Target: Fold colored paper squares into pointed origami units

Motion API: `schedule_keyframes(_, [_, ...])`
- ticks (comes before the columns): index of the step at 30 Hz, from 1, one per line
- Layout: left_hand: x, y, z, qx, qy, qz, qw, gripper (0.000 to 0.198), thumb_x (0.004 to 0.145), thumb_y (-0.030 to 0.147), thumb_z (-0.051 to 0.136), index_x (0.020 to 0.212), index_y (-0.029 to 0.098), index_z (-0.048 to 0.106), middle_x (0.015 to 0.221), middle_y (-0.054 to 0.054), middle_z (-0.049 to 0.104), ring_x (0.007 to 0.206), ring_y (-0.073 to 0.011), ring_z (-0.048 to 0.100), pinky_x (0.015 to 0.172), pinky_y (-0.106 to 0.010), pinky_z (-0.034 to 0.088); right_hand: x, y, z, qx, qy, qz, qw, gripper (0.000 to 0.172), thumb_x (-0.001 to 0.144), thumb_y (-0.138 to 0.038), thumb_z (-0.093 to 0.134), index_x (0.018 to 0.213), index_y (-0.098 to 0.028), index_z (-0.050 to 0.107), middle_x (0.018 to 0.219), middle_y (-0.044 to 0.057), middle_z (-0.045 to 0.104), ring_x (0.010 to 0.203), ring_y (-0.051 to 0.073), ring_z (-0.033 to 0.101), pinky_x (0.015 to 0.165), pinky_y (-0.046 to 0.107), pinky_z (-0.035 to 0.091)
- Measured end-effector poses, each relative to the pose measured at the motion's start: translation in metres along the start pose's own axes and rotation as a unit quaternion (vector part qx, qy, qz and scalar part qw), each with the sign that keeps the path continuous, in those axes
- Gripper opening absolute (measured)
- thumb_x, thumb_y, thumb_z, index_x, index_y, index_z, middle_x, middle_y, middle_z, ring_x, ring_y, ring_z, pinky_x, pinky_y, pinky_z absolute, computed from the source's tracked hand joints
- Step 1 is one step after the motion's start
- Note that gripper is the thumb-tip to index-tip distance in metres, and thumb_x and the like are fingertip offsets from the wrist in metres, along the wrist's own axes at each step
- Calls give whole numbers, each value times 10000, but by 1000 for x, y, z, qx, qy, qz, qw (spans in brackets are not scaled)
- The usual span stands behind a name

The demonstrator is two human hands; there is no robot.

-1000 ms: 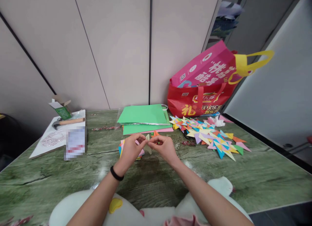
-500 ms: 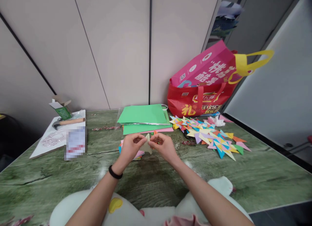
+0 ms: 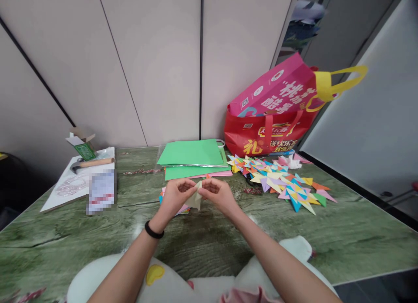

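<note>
A small pale yellow piece of folded paper (image 3: 195,201) hangs between my two hands, above the table. My left hand (image 3: 176,196) pinches its upper left edge between thumb and fingers. On the other side my right hand (image 3: 219,193) pinches it near the top point. The fingertips of both hands almost meet there. Behind my left hand lies a small stack of coloured paper (image 3: 183,210), mostly covered by the hand. A bit of orange paper (image 3: 208,176) peeks out behind my right hand.
Green sheets (image 3: 192,153) lie at the back middle. Many folded paper stars (image 3: 287,187) spread at the right, before a red bag (image 3: 271,131) holding a pink bag (image 3: 277,92). At the left, a hammer (image 3: 94,163) and a small green box (image 3: 85,150) rest on a white board (image 3: 62,194).
The pale yellow paper has turned and its lower part now hangs more directly downward. Both hands keep their pinch and have barely shifted.
</note>
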State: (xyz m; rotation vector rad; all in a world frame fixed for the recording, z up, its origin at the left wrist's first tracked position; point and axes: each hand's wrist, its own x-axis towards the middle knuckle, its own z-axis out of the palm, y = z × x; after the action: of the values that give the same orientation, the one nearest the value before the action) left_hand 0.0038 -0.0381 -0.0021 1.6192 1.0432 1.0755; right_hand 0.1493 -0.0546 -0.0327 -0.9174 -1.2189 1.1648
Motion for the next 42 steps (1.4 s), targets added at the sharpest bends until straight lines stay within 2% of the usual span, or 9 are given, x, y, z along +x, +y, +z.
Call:
schedule_keyframes(6, [-2,3,1,35,-31,12,999,154,622,280,672,647,130,656,626,-46,660,561,-137,579,509,-213,452,-1,-4,-1,-29,20,-14,999,205,611,-344,695,677,-165,619,590,-6,579,510,103,509,500,227,432])
schedule_keyframes(11, [-1,4,0,42,-45,4,998,157,650,276,651,683,123,670,650,-52,666,583,-143,580,537,-225,460,1,-1,-4,-10,30,-22,999,174,619,-309,698,677,-163,624,587,-10,585,508,101,514,513,228,426])
schedule_keyframes(20, [-2,6,1,130,-8,47,990,152,653,275,659,611,130,673,609,-47,671,555,-140,566,530,-219,434,0,-1,-4,-34,31,-35,998,171,622,-295,700,715,-163,642,576,-9,582,525,115,532,516,233,438])
schedule_keyframes(30, [-2,3,1,179,8,85,980,115,662,227,643,594,135,658,578,-33,660,538,-127,542,518,-211,401,0,1,-4,9,26,-18,999,143,625,-282,698,702,-170,653,630,3,620,556,117,549,515,227,431])
schedule_keyframes(36, [-4,5,1,157,7,81,984,114,653,216,648,573,136,659,560,-31,650,530,-125,536,510,-209,398,0,3,-5,8,34,-10,999,149,622,-295,700,669,-167,640,636,7,626,546,120,547,512,232,431])
schedule_keyframes(42, [-4,10,2,81,-22,31,996,106,635,209,649,574,121,643,551,-25,638,504,-111,521,492,-201,400,1,0,-5,-54,35,-37,997,156,652,-306,661,643,-163,601,577,-11,582,512,108,515,517,228,415])
